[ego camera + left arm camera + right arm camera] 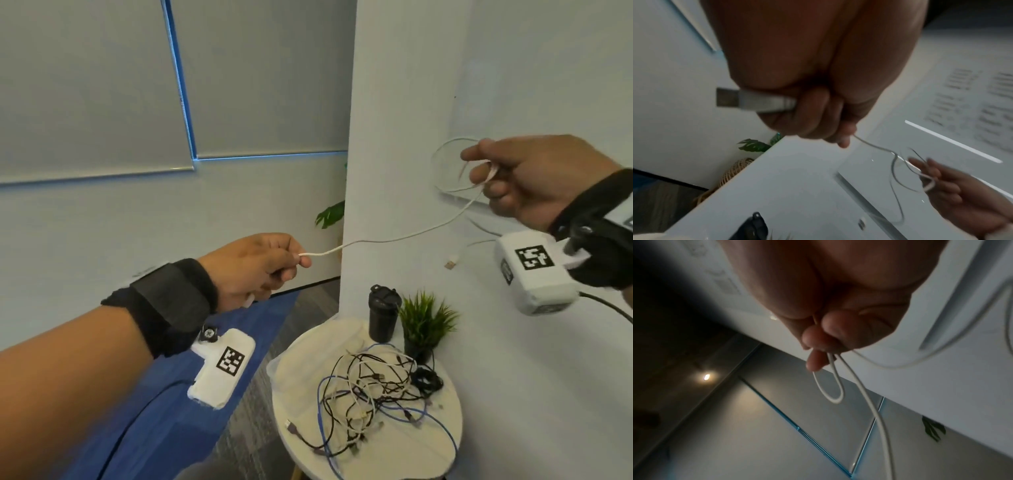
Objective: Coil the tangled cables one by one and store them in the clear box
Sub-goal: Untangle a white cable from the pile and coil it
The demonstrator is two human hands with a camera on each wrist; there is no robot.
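A white cable [404, 236] stretches in the air between both hands, well above the table. My left hand [260, 267] grips one end in a fist; its USB plug [754, 100] sticks out under the palm. At the upper right, my right hand [507, 178] pinches the cable where it forms a loose loop [448, 164], also seen as a small loop [830, 386] below the fingertips. The cable's other plug [452, 263] dangles under the right hand. A tangle of black, white and blue cables [373, 387] lies on the round white table [442, 442]. No clear box is in view.
A black tumbler [383, 317] and a small green potted plant [424, 322] stand at the table's back edge, against a white wall [548, 342]. A black coiled cable [426, 378] lies by the pot. Blue carpet [164, 411] lies to the left.
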